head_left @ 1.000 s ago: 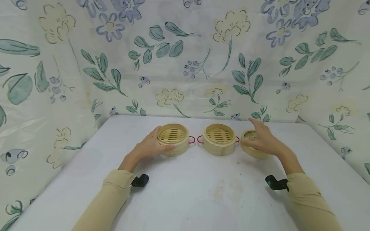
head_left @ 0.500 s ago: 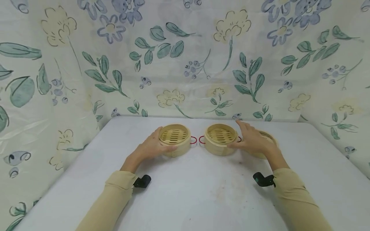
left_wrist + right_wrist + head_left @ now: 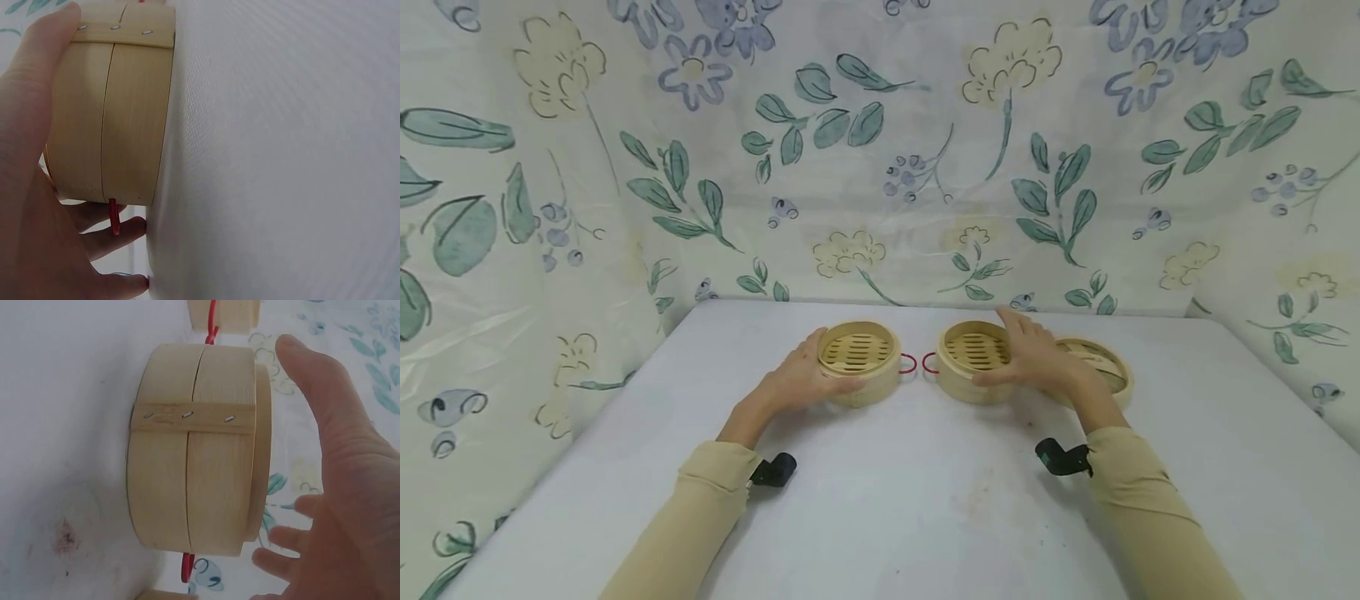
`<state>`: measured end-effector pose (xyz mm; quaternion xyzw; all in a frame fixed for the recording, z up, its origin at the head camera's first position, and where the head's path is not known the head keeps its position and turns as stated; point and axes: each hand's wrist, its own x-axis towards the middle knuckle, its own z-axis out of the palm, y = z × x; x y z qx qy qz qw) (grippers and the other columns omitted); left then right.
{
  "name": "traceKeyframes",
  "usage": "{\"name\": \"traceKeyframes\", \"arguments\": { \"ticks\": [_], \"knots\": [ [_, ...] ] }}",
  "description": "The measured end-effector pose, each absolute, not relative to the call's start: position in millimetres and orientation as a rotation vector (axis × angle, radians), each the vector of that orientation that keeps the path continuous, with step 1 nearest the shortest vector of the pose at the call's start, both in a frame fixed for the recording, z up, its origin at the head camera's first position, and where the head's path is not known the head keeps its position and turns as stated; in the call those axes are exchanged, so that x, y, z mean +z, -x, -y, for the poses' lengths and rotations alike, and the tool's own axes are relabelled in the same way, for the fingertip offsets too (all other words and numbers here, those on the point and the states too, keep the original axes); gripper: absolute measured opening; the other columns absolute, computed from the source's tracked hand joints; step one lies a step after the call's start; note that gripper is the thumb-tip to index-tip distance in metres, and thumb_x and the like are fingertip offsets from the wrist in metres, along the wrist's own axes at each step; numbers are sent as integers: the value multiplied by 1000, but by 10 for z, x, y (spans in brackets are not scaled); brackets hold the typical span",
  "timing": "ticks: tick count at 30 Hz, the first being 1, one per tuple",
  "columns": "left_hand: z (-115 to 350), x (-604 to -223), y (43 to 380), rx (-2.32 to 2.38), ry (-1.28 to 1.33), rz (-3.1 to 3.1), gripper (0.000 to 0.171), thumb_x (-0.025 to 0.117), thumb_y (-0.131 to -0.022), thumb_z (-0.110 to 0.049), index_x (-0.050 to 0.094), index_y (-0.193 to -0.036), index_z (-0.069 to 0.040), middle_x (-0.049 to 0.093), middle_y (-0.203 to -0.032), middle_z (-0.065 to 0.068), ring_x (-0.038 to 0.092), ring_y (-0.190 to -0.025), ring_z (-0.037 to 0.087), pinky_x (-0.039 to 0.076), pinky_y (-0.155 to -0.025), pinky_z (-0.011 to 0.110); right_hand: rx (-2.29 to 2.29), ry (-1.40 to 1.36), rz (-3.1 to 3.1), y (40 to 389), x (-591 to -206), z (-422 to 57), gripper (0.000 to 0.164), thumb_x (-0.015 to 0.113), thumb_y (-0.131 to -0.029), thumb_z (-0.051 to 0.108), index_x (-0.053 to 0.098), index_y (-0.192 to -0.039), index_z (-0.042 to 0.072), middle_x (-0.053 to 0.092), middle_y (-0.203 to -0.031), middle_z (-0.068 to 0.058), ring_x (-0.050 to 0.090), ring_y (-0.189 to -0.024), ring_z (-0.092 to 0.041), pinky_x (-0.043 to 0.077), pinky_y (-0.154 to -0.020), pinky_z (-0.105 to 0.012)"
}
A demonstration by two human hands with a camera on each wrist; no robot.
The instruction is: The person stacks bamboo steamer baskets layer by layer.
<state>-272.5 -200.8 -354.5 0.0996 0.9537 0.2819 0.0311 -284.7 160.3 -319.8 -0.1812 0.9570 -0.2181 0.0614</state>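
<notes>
Two round bamboo steamer baskets with slatted floors and red side handles stand on the table. My left hand (image 3: 793, 379) holds the left steamer basket (image 3: 874, 387) at its left side; in the left wrist view its thumb lies on the basket wall (image 3: 134, 119) and the fingers spread past the red handle (image 3: 114, 219). At the middle steamer basket (image 3: 966, 387), my right hand (image 3: 1037, 358) is spread around the right side. The right wrist view shows a gap between thumb and basket wall (image 3: 187, 462). Behind that hand lies a bamboo steamer lid (image 3: 1105, 362), partly covered.
The white tabletop (image 3: 880, 500) carries faint brownish stains (image 3: 977, 496) and small dark specks in front of the baskets. A floral cloth (image 3: 880, 208) hangs behind the table and at both sides. Red handles (image 3: 909, 363) of the two baskets nearly meet.
My right hand has moved left from over the lid to the middle basket, uncovering more of the lid. My left hand stays at the left basket.
</notes>
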Motion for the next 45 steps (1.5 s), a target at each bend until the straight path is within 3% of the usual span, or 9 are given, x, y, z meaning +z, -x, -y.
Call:
{"name": "traceKeyframes", "arguments": {
  "ticks": [16,25,30,35,45],
  "knots": [
    [1978,-3505,2715,897,-310,-2932,125,71,-74,-70,6,-157,-2,24,-158,24,26,-145,42,27,-113,63,-651,466,-2826,2869,-3185,-1591,127,79,-75,56,1,-155,-5,3,-161,-30,2,-146,-51,4,-117,-65],
    [2008,-3516,2716,889,-337,-2937,123,70,-78,-66,4,-156,1,21,-159,26,22,-146,44,24,-114,62,-663,372,-2750,2914,-3316,-1668,136,75,-71,69,-6,-156,0,3,-162,-29,4,-147,-50,9,-117,-65],
    [2014,-3530,2726,902,-324,-2924,124,71,-77,-67,4,-156,1,21,-159,26,22,-146,44,24,-114,62,-696,347,-2694,2907,-3345,-1685,136,77,-72,64,-11,-156,2,-2,-161,-30,-1,-147,-50,6,-116,-66],
    [2017,-3540,2722,907,-318,-2920,124,71,-77,-67,4,-156,2,20,-159,26,22,-146,44,24,-114,62,-702,388,-2698,2890,-3359,-1680,131,79,-75,54,-8,-155,0,2,-161,-31,2,-147,-51,7,-116,-66],
    [2063,-3551,2723,968,-378,-2894,122,74,-77,-64,7,-156,1,24,-158,25,23,-146,42,22,-115,61,-820,433,-2695,2897,-3435,-1706,131,82,-73,52,-5,-156,0,3,-163,-26,1,-146,-53,1,-115,-67]
  ]
}}
